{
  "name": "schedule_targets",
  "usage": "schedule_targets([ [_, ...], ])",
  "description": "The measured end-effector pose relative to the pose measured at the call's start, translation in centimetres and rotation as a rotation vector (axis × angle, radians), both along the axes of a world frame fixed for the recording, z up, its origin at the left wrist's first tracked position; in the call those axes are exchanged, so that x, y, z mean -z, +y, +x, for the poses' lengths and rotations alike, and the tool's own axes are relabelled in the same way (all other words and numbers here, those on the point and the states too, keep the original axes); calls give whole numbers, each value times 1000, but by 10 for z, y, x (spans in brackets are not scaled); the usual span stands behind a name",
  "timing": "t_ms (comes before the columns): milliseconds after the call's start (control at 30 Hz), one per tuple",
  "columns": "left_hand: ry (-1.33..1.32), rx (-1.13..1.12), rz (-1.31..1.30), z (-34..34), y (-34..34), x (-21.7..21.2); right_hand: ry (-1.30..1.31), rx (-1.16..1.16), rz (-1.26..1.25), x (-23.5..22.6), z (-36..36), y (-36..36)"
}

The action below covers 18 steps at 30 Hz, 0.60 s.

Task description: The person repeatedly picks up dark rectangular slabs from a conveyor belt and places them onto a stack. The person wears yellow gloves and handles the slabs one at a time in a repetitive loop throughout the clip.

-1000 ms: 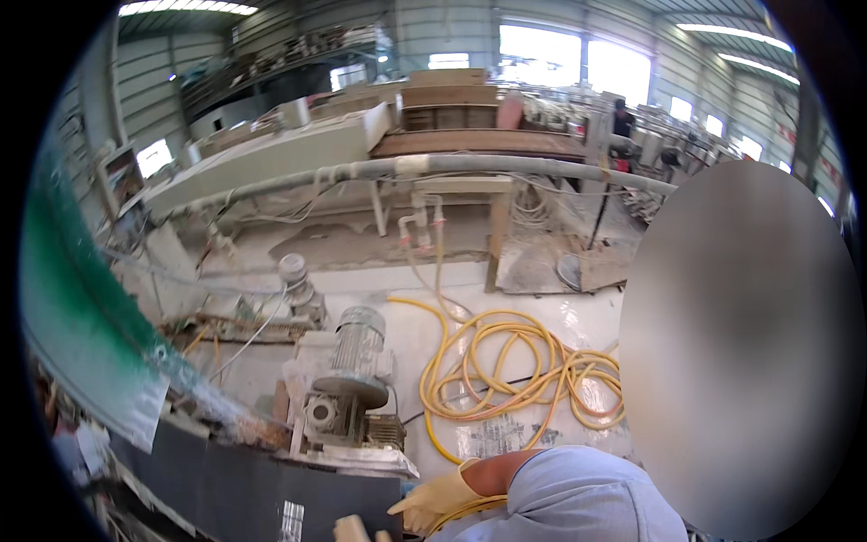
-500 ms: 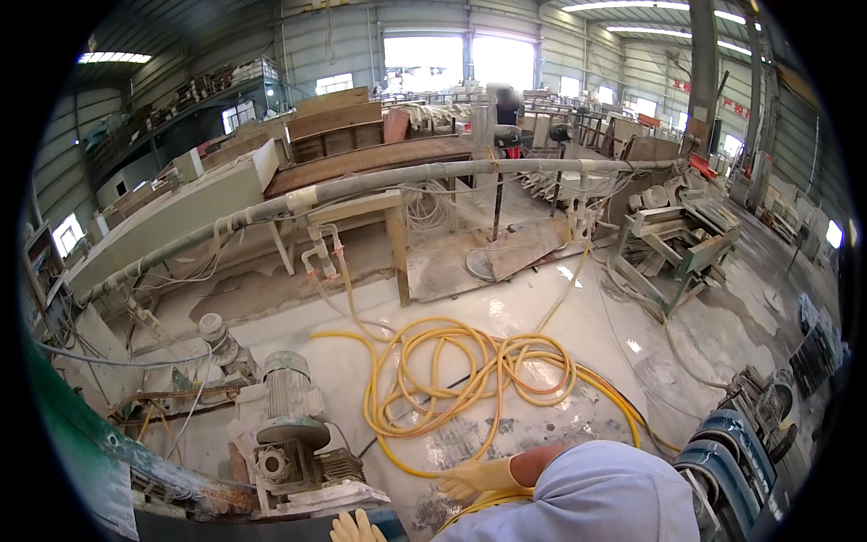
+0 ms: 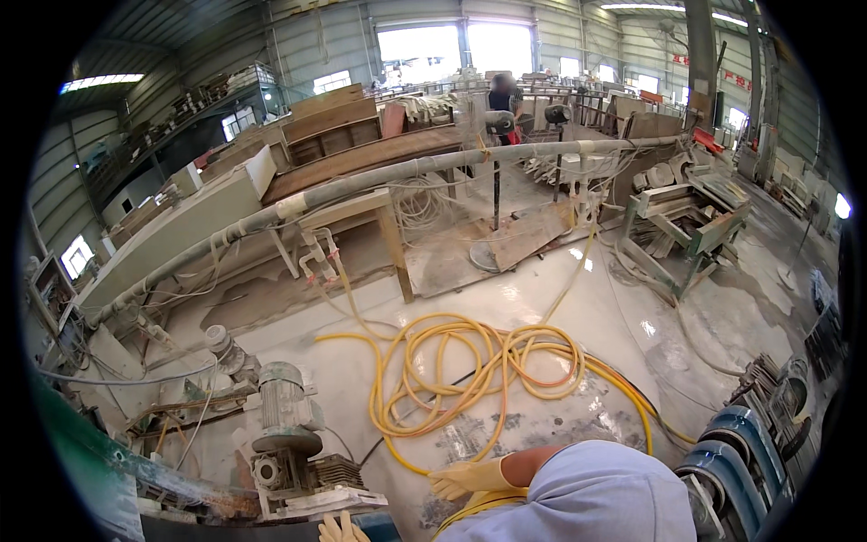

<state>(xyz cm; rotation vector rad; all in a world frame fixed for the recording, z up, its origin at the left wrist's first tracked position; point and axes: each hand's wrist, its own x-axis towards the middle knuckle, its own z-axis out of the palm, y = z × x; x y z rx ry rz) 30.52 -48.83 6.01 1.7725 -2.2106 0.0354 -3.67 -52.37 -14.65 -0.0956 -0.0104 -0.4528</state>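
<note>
My right hand [image 3: 471, 477] wears a yellow rubber glove and reaches left from a light blue sleeve [image 3: 614, 497] at the lower edge. A strand of yellow hose [image 3: 477, 503] runs just under it; whether the fingers grip it is hidden. Only the spread yellow-gloved fingertips of my left hand [image 3: 341, 529] show at the bottom edge, with nothing in them. A big loose coil of yellow hose [image 3: 470, 375] lies on the wet pale floor in front of my right hand.
A grey electric motor on a rusty base [image 3: 287, 434] stands left of my hands. A long grey pipe [image 3: 379, 181] crosses the workshop above a bench. Blue machine housings [image 3: 741, 452] sit at right. A person [image 3: 501, 95] stands far back.
The view has swung so the hose coil sits central; the blurred shape at right is gone. My left fingertips have come into view at the bottom edge.
</note>
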Motion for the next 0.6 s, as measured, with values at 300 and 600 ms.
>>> schedule_targets([
  [300, -46, -182, -44, 6, 50, 12, 343, 45, 26, -23, 3, 2],
  [600, -15, -447, 49, 24, 128, 2, 697, -52, -39, -41, 20, -19],
])
